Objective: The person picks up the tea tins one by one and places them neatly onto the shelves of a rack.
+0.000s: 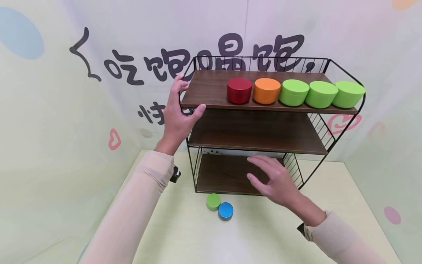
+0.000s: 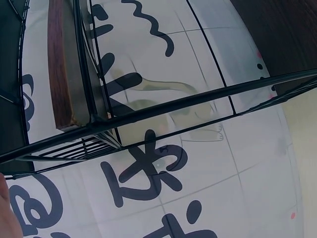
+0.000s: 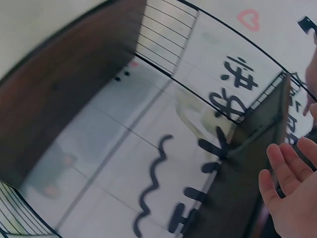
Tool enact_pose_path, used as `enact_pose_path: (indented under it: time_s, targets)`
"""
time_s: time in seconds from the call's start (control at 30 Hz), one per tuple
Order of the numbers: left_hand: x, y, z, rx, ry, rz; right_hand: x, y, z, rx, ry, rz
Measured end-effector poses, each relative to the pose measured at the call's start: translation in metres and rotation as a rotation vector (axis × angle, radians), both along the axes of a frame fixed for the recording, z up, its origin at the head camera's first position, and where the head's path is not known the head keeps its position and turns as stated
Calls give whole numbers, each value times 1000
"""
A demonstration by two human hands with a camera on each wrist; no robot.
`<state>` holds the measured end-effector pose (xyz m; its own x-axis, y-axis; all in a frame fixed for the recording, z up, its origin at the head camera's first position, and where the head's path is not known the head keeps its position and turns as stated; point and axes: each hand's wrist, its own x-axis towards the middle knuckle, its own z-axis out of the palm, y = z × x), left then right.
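My left hand (image 1: 178, 117) grips the left end of a three-tier rack (image 1: 207, 91) with dark wood boards and black wire sides. Its thumb lies at the top board's front edge, and the other fingers reach round the side frame. Held in the air before the lower tiers, my right hand (image 1: 273, 179) has its fingers loosely extended and holds nothing. Along the top board runs a row of round lidded tins: a red tin (image 1: 239, 91), an orange tin (image 1: 266, 91) and three green tins (image 1: 321, 94) towards the right end.
On the pale table (image 1: 184, 238), in front of the rack's foot, a green tin (image 1: 213, 201) stands beside a blue tin (image 1: 225, 211). Behind the rack hangs a white cloth (image 1: 108, 29) printed with black characters, which continues along both sides.
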<state>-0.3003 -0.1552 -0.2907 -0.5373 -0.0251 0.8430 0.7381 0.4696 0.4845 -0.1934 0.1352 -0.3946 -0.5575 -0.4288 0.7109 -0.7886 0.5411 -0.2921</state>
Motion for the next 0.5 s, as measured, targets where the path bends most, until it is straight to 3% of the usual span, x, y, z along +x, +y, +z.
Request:
enact_pose_path:
  time_s: [0.17, 0.5]
  targets:
    - [0, 1, -1, -3, 11, -4, 3, -1, -22, 16, -60, -8]
    - [-1, 0, -1, -8, 4, 6, 7, -8, -57, 56, -97, -11]
